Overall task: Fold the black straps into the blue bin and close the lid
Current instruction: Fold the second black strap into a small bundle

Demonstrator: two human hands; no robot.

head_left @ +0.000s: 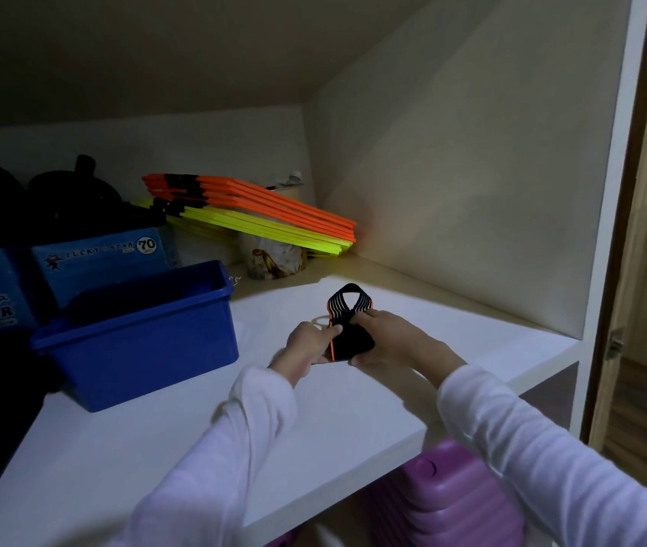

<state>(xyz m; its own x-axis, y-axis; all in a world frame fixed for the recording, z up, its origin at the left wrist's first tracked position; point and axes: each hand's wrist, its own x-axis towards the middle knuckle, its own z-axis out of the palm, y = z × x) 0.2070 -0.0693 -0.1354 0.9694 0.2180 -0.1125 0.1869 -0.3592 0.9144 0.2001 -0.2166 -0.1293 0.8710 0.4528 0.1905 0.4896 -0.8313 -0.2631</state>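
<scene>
At centre frame both hands, left hand and right hand, pinch the half-folded black strap on the white shelf; pressing each fold flat should let it fit the open blue bin at left.

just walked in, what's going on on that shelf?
A person is folding a black strap with orange edging over the white shelf. Both hands grip it: the left hand pinches its left side and the right hand holds the folded lower part, with a loop sticking up beyond the fingers. The blue bin sits open to the left, with no lid on it. The strap is not in the bin yet.
</scene>
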